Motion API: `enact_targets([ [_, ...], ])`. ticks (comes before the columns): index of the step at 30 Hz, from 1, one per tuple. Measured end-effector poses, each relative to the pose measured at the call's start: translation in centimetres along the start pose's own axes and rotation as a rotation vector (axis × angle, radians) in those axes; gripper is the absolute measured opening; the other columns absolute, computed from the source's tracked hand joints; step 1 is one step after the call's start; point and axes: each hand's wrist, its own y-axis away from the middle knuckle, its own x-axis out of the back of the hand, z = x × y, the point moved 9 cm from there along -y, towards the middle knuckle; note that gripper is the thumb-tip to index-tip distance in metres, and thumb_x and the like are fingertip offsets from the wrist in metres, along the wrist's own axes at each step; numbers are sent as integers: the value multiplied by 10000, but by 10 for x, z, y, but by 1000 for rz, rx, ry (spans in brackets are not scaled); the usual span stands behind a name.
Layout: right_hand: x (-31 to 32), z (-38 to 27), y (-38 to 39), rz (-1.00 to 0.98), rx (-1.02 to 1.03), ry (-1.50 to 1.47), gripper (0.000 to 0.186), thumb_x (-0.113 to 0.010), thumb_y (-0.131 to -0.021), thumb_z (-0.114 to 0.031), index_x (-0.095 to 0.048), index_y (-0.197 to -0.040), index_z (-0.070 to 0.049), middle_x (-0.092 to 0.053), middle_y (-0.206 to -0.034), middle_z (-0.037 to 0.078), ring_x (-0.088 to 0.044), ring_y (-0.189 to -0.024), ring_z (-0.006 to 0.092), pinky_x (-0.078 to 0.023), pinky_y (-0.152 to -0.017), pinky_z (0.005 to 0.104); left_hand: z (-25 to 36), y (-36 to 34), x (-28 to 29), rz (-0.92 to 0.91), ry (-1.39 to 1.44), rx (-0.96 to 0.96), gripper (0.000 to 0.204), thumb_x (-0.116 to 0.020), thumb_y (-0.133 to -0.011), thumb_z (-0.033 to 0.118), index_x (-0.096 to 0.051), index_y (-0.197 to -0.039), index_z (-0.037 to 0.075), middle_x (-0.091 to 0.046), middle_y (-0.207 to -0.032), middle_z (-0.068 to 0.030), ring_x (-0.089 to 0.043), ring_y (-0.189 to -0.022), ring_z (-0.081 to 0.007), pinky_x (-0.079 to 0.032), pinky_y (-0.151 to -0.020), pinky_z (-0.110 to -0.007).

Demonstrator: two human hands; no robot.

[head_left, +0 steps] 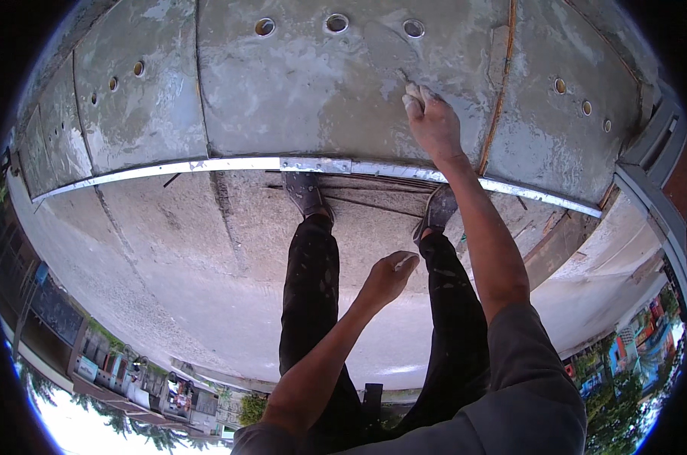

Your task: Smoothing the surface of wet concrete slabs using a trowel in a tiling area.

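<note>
My right hand (435, 125) reaches far forward, closed round the handle of a trowel. The trowel's cement-grey blade (389, 51) lies flat on the wet grey cement wall (283, 91), just below and between two round pipe openings, and blends into the surface. Pale cement coats my right fingers. Lower down, my left hand (387, 282) hangs in front of my right leg, its fingers curled closed. Something whitish shows at those fingers; I cannot make out whether it is a held thing or smeared cement.
Several round pipe openings (336, 23) line the cement surface, which strips (500, 91) divide into panels. A long metal straightedge (245, 163) runs along its lower edge. My shoes (305, 194) stand by thin dark rods (381, 206). Metal framing (650, 205) rises at the right.
</note>
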Motion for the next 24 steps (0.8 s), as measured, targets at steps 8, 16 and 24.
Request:
enact_targets([
  [8, -52, -53, 34, -132, 71, -94, 275, -581, -965, -289, -681, -1120, -85, -739, -1063, 132, -707, -918, 369, -567, -832, 456, -4, 5, 0, -66, -10, 59, 506, -530, -1037, 446, -675, -1239, 5, -711, -1179, -185, -654, -1136, -286, -473, -1000, -375],
  [16, -56, -55, 34, -91, 58, -40, 224, -584, -961, -279, -695, -1068, -115, -735, -972, 137, -708, -865, 365, -578, -746, 466, -3, 9, -2, -103, -37, 94, 501, -522, -1040, 434, -673, -1243, 2, -709, -1175, -191, -653, -1143, -297, -473, -1003, -381],
  [24, -71, -66, 21, -152, 64, -17, 236, -582, -959, -286, -693, -1088, -122, -732, -968, 171, -708, -885, 373, -567, -782, 492, -5, 7, -3, -90, -16, 36, 480, -528, -1041, 407, -674, -1245, -1, -708, -1183, -195, -651, -1153, -294, -471, -1011, -383],
])
